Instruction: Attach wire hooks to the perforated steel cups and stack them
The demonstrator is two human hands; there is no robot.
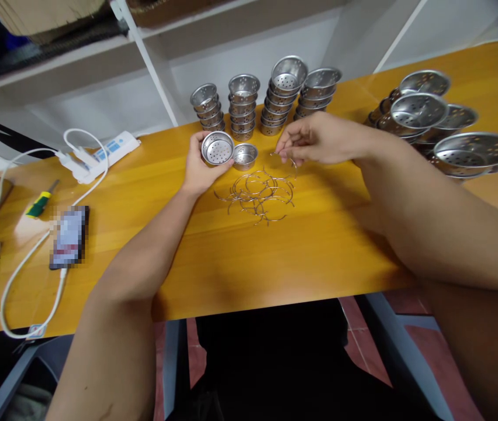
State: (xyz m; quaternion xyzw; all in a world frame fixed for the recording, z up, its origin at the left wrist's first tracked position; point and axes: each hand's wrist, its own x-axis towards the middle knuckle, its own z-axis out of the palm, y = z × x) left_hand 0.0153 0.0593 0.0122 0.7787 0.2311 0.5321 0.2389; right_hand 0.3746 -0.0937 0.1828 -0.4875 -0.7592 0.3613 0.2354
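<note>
The left hand (pixel 200 175) is curling round a perforated cup (pixel 218 148), apparently steadying it, while the right hand (pixel 308 141) is pinching curved wire (pixel 295 166).

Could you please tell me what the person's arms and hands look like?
The left hand and right hand are both ungloved, with no watch or bracelet in view. The arms are bare as far as they show, with no sleeves visible. Black clothing shows lower down.
</note>
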